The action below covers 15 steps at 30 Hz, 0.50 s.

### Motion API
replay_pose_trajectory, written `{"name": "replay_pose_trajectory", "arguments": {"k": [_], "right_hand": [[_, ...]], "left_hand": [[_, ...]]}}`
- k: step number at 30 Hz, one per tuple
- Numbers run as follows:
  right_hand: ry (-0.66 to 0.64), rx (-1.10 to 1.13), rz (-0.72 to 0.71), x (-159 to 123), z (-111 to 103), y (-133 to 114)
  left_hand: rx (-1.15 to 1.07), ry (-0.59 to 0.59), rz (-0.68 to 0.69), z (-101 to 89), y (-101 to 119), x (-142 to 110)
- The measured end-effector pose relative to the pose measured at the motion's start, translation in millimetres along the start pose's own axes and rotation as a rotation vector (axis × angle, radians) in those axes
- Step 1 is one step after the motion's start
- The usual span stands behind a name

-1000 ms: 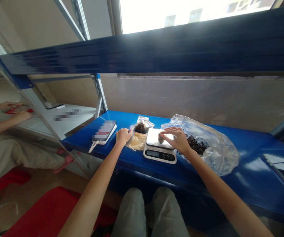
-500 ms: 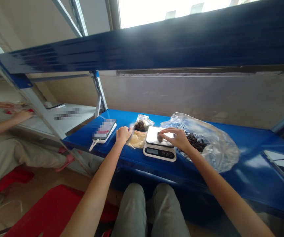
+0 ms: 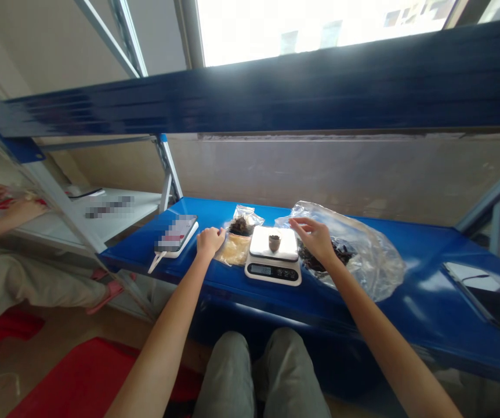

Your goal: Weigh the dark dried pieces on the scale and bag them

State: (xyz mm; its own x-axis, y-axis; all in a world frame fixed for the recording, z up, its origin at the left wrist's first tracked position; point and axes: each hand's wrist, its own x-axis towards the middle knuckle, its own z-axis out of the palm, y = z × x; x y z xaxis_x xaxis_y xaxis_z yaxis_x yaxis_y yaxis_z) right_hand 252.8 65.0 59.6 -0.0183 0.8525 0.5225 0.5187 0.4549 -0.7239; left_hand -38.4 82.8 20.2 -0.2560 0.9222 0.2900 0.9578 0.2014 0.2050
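A small brown cup-shaped piece (image 3: 274,243) stands upright on the pale plate of a kitchen scale (image 3: 272,276). My right hand (image 3: 316,239) hovers at the scale's right side, its thumb and fingers apart with nothing visible in them. Below that hand, dark dried pieces (image 3: 341,251) lie in a large clear plastic bag (image 3: 378,261), partly hidden by my wrist. To the left, my left hand (image 3: 209,241) is curled closed at the edge of a small clear bag (image 3: 234,249) holding dark dried stuff (image 3: 240,226) and something yellowish. What its fingers grip is hidden.
A phone (image 3: 176,233) on a white block with a cable lies at the blue shelf's (image 3: 210,203) left. A dark tablet-like device (image 3: 489,296) is at far right. An upper blue beam (image 3: 250,98) crosses overhead. Another person's hands (image 3: 26,209) work at far left.
My right hand has let go of the small brown cup-shaped piece and moved up and right, leaving it on the scale. My left hand stays beside the small bag. The view has shifted slightly.
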Motion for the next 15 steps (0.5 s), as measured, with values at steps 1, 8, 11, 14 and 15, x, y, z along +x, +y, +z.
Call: {"name": "replay_pose_trajectory", "arguments": {"k": [1, 8, 11, 14, 15], "right_hand": [[0.026, -0.094, 0.051, 2, -4, 3], [-0.132, -0.605, 0.254, 5, -28, 30], [-0.213, -0.612, 0.265, 5, -30, 32], [-0.237, -0.608, 0.249, 5, -28, 32], [-0.235, -0.606, 0.246, 5, -28, 32]], "left_hand": [[0.001, -0.002, 0.000, -0.1, 0, 0], [0.012, -0.016, 0.006, -1.9, 2, 0], [0.004, -0.008, 0.002, -0.9, 1, 0], [-0.003, -0.008, 0.004, -0.3, 0, 0], [-0.003, -0.011, 0.004, -0.3, 0, 0]]}}
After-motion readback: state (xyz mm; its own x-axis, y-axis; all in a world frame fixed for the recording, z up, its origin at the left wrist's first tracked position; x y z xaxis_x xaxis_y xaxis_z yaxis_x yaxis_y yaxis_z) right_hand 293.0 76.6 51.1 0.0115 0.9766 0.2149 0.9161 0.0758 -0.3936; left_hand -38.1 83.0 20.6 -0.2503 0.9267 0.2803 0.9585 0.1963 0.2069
